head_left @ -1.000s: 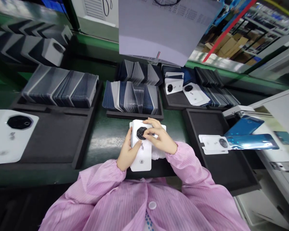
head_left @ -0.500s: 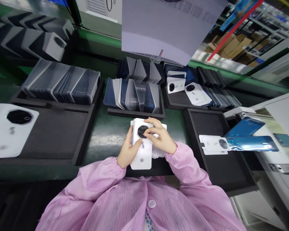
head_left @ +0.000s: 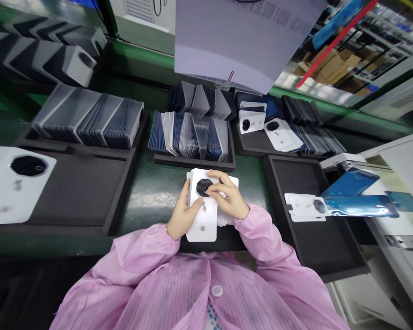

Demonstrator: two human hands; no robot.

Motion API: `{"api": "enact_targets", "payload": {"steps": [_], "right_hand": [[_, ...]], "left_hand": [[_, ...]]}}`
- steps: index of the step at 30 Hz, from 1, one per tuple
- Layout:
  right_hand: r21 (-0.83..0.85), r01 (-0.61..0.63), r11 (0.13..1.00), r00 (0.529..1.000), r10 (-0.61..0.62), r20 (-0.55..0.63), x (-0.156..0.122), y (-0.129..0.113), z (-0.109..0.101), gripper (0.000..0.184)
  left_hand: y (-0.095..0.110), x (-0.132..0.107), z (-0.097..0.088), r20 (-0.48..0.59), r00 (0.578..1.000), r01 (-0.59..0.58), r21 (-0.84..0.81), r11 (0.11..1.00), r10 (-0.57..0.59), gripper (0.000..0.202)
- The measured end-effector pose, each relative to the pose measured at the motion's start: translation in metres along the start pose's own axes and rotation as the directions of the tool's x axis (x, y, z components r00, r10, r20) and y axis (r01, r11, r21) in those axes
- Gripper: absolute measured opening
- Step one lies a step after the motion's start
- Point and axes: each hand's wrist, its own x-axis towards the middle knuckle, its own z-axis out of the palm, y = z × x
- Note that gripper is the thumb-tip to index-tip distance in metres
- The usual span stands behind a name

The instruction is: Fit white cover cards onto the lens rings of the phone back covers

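Observation:
My left hand [head_left: 184,214] is wrapped round the left edge of a white phone-shaped panel [head_left: 204,224], with more white panels under it. Near its upper end the panel carries a black octagonal camera patch [head_left: 201,186] and, lower down, small dark print. My right hand [head_left: 229,198] lies over the upper right of the panel, thumb and index finger pinched at the patch's lower right edge. Whatever is between those fingertips is too small to make out. Another white piece [head_left: 234,181] shows partly from behind the right hand.
Racks of upright panels [head_left: 189,137] stand at the back. At left, a dark tray [head_left: 79,192] bears a large white panel [head_left: 13,185]. The right tray [head_left: 330,250] holds white panels [head_left: 304,206] and shiny blue film [head_left: 361,205]. Tiny dark specks [head_left: 170,199] dot the green bench.
My right hand has shifted very slightly at the wrist, its pinch still on the camera patch. My left hand and the panel stay in place.

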Motion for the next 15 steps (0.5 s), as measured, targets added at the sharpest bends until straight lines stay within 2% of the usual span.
{"api": "enact_targets", "payload": {"steps": [5,10,15], "right_hand": [[0.086,-0.062,0.994,0.998,0.061,0.008,0.0002,-0.0016,-0.0013,0.014],[0.030,-0.080,0.996,0.995,0.078,0.061,0.0010,-0.0007,-0.0023,0.015],[-0.002,-0.067,0.998,0.997,0.067,0.043,0.0014,-0.0009,0.0005,0.014]], "left_hand": [[-0.0013,0.0014,-0.0002,0.014,1.000,0.005,-0.012,1.000,-0.004,0.076],[-0.0033,0.0010,-0.0008,0.009,1.000,0.006,-0.013,1.000,-0.006,0.074],[-0.0035,0.0010,-0.0008,0.013,1.000,0.006,-0.012,1.000,-0.006,0.075]]}}
